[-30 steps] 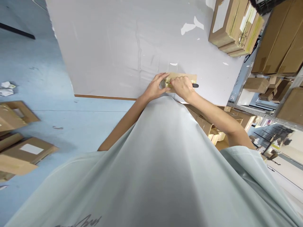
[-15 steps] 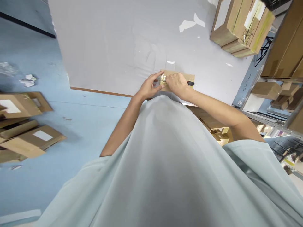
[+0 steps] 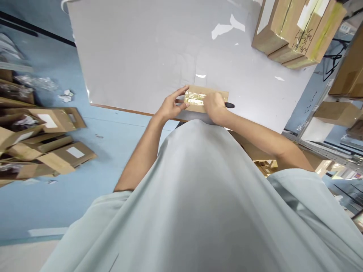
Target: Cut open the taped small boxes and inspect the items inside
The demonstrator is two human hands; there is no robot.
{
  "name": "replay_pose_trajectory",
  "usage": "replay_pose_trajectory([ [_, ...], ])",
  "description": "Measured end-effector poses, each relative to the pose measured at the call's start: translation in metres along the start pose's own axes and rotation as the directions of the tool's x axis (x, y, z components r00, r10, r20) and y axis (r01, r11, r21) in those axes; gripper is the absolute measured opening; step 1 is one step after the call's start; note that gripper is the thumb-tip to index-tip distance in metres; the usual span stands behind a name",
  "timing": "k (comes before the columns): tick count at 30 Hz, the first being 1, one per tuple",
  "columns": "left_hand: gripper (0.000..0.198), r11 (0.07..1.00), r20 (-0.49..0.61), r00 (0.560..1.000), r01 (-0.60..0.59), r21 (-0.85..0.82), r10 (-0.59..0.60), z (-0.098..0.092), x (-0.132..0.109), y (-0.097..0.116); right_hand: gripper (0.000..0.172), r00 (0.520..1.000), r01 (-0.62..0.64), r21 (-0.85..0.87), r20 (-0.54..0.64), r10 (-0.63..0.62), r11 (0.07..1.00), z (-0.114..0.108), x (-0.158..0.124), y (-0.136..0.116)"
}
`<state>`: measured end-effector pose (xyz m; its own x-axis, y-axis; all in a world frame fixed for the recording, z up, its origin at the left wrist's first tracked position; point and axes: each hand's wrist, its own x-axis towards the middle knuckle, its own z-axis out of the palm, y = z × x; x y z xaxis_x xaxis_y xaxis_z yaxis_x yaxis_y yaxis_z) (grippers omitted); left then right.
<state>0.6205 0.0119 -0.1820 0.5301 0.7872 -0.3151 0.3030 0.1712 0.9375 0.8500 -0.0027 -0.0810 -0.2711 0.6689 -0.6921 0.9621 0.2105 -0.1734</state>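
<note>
A small flat cardboard box [image 3: 202, 94] with a strip of shiny tape along it lies near the front edge of the white table [image 3: 147, 56]. My left hand [image 3: 171, 107] pinches the box's left end between thumb and fingers. My right hand [image 3: 216, 108] rests closed on the box's right part and grips a black-handled tool [image 3: 229, 105] whose tip pokes out to the right. My pale shirt fills the lower view and hides the table's near edge below the hands.
Stacked cardboard boxes [image 3: 295, 30] sit at the table's far right corner. More flat cardboard boxes [image 3: 42, 139] lie on the blue floor at left, with paper scraps [image 3: 65, 95] beyond them. Metal shelving with boxes [image 3: 337, 113] stands at right.
My right hand has slid rightward along the box, uncovering the shiny tape strip. The left hand keeps its hold on the left end. The view has swung, showing more floor boxes at left.
</note>
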Motion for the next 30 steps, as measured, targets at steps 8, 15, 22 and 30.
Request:
replay_pose_trajectory([
  [8,0.107,0.999,-0.045,0.998,0.042,0.022,-0.041,0.001,-0.004,0.001,0.041,0.975,-0.220,0.034,-0.004,0.221,0.975,0.007,-0.055,0.059],
  [15,0.101,0.995,-0.072,0.993,0.091,0.025,-0.089,0.000,-0.002,0.002,0.030,0.962,-0.266,0.159,-0.019,0.272,0.951,0.020,-0.068,0.091],
  [22,0.096,0.992,-0.075,0.989,0.128,0.010,-0.127,-0.003,0.000,-0.004,0.039,0.981,-0.189,0.069,-0.023,0.191,0.980,0.020,-0.080,0.097],
  [30,0.097,0.980,-0.081,0.980,0.176,-0.088,-0.183,-0.011,-0.002,-0.006,0.038,0.894,-0.296,0.583,-0.110,0.434,0.757,0.070,-0.103,0.152],
])
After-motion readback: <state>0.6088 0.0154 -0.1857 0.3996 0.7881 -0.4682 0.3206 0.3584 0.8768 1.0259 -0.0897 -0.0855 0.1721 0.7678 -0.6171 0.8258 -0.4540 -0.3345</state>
